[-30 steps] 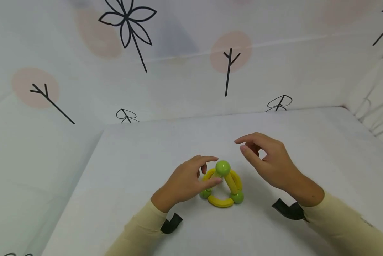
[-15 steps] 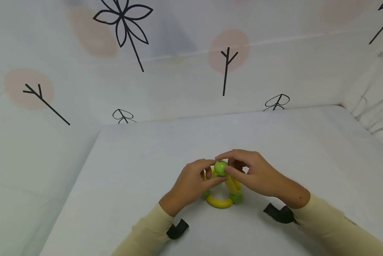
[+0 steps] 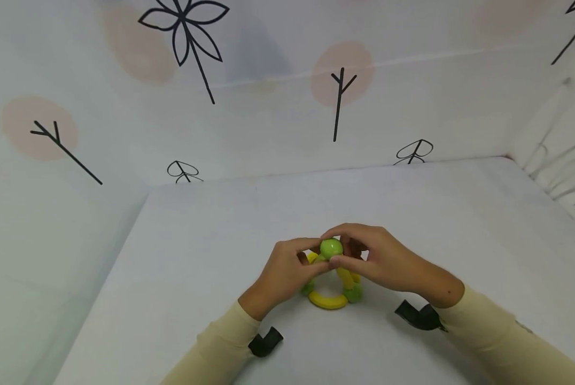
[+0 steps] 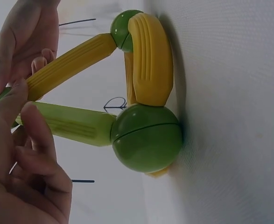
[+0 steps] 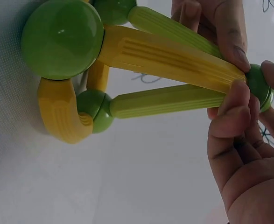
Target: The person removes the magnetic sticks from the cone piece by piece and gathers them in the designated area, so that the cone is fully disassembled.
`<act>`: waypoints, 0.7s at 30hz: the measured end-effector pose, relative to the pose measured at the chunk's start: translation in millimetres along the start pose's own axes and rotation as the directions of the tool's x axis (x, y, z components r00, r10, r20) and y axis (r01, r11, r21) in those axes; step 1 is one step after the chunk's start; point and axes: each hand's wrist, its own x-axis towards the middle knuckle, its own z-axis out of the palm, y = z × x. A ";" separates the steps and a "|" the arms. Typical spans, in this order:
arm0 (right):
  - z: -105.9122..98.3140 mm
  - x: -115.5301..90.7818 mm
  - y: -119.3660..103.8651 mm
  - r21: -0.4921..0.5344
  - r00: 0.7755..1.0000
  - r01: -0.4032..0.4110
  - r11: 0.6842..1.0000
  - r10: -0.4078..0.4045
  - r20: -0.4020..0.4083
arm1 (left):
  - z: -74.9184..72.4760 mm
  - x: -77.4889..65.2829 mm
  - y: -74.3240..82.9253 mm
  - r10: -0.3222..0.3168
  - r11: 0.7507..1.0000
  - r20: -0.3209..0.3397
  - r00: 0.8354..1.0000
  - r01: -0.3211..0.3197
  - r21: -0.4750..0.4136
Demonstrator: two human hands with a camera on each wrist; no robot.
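A toy frame of rods and green balls stands on the white table, shaped like a pyramid. Its top green ball is pinched between the fingers of both hands. My left hand holds it from the left, my right hand from the right. In the left wrist view, a straight yellow rod and a lime-green rod slope from the top ball to lower balls. Curved yellow pieces join the lower green balls around the base. The fingers partly hide the top joint.
The white table surface extends around the toy. White cloth walls printed with black plant drawings and pink spots rise behind and at the sides. Dark straps hang beneath both sleeves.
My right hand has come down and left from the toy's upper right to the top ball. My left hand has closed in, so both now pinch the ball. The base stays in place.
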 end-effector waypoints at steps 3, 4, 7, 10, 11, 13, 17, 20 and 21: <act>-0.9 -0.8 0.0 0.001 1.000 -0.010 1.000 0.010 0.006 | 0.0 0.5 1.3 -0.046 0.997 0.022 0.999 0.047 -0.059; -1.0 -0.8 0.0 0.004 1.000 -0.011 1.000 0.011 0.009 | -0.1 0.5 1.5 -0.058 0.995 0.025 0.998 0.060 -0.074; -1.2 -0.6 0.3 0.019 1.000 -0.011 1.000 0.011 0.015 | -0.4 0.3 2.6 -0.079 0.990 0.031 0.996 0.082 -0.118; -1.4 -0.2 -0.3 0.048 1.000 -0.016 0.999 0.015 0.019 | -0.6 0.4 3.0 -0.098 0.983 0.039 0.994 0.103 -0.151; -1.3 -0.3 -0.3 0.056 1.000 -0.019 0.998 0.018 0.021 | -0.5 0.5 3.1 -0.102 0.981 0.043 0.994 0.107 -0.160; -1.0 -0.6 -0.6 0.073 1.000 -0.023 0.997 0.021 0.023 | -0.5 0.6 3.4 -0.112 0.978 0.048 0.993 0.118 -0.173; 0.5 -1.5 -0.4 0.067 0.999 -0.032 0.997 0.031 0.021 | -0.4 0.3 3.5 -0.120 0.977 0.053 0.991 0.127 -0.170; 1.5 -1.9 -0.7 0.045 0.999 -0.045 0.998 0.044 0.023 | -0.1 0.2 3.7 -0.127 0.977 0.058 0.990 0.135 -0.167; 1.7 -2.3 -0.9 0.042 0.998 -0.053 0.998 0.052 0.028 | 0.2 0.1 3.5 -0.128 0.977 0.060 0.990 0.137 -0.165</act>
